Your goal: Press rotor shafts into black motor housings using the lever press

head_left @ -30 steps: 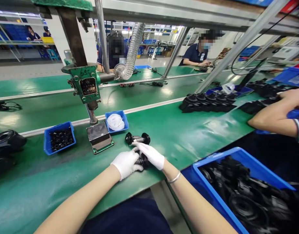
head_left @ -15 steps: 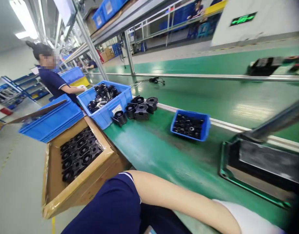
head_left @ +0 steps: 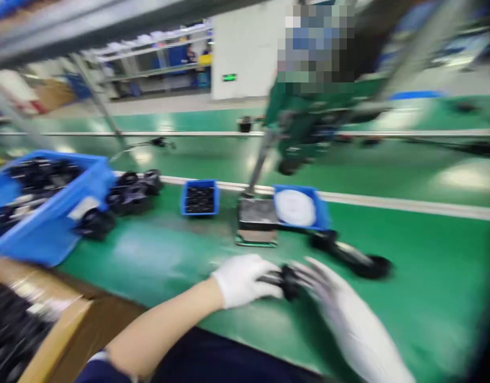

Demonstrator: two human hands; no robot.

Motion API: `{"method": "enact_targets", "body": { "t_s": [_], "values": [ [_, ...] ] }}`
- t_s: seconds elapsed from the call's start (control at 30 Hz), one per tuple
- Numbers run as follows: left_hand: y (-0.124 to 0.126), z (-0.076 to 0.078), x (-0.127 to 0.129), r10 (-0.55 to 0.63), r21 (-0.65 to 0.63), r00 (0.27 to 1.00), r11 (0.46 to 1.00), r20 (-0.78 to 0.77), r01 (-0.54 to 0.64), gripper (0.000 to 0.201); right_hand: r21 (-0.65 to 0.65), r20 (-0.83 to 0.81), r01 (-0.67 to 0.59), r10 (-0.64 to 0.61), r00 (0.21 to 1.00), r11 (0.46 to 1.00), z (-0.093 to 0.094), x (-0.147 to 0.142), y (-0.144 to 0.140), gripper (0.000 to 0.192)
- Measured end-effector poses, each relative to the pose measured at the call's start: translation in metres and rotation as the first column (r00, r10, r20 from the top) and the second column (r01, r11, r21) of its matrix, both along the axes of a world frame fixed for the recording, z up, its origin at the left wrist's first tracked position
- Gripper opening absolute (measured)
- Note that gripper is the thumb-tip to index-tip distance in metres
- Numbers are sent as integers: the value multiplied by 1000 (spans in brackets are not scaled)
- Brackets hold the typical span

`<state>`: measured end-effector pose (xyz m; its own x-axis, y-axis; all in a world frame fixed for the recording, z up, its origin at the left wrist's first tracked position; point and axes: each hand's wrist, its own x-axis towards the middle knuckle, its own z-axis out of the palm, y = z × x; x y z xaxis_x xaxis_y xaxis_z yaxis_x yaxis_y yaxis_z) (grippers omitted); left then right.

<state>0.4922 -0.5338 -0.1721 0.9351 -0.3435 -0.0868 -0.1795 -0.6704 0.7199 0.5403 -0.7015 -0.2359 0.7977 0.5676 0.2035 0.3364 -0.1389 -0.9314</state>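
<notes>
Just nearer than the grey rectangular metal block (head_left: 257, 211), the white-gloved left hand (head_left: 248, 282) pinches a black flanged cylindrical part (head_left: 290, 284) by its shaft. The white-gloved right hand's (head_left: 328, 290) fingers are at the flange; blur hides whether they grip. Looks like a positioning step; the next move calls for a steady left hold. Right of the block: a silver-and-black roller (head_left: 354, 254), then, beyond, a blue plastic tray (head_left: 323, 211).

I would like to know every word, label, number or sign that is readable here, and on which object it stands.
No text is readable.
Green sign on the white wall: too small and blurred to read.
White label on the large blue bin: too blurred to tell whether it bears print.
</notes>
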Motion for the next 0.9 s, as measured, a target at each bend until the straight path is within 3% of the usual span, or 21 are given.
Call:
{"method": "enact_targets", "body": {
  "t_s": [0.07, 0.13, 0.2, 0.3, 0.43, 0.6, 0.77, 0.9],
  "values": [
    [2, -3, -2, 62, -5, 998, 998, -8, -62, 31, -40, -46, 155, -157, 987, 987, 14, -17, -44, 49],
    [3, -6, -4, 35, 6, 999, 999, -27, -35, 30, -36, -110, 239, -242, 964, 970, 24, -32, -61, 52],
    [2, -4, -9, 1, 34, 999, 999, -32, 0, 29, 3, -176, 257, -253, 951, 966, 29, -41, -60, 53],
    [-1, 3, -14, -20, 73, 999, 997, -29, 22, 27, 119, -264, 207, -170, 950, 971, 29, -45, -50, 52],
    [-4, 10, -13, -63, 107, 997, 992, -33, 66, 29, 269, -231, 158, -96, 968, 950, 33, -46, -47, 51],
    [-9, 11, -13, -98, 127, 995, 987, -30, 101, 26, 179, -188, 90, -56, 981, 980, 41, -52, -48, 47],
    [-10, 12, -12, -109, 151, 994, 982, -13, 109, 25, 177, -202, 116, -79, 976, 977, 38, -53, -45, 46],
    [-9, 11, -11, -87, 133, 996, 987, -11, 88, 28, 82, -217, 150, -129, 968, 985, 30, -56, -49, 44]
  ]
}}
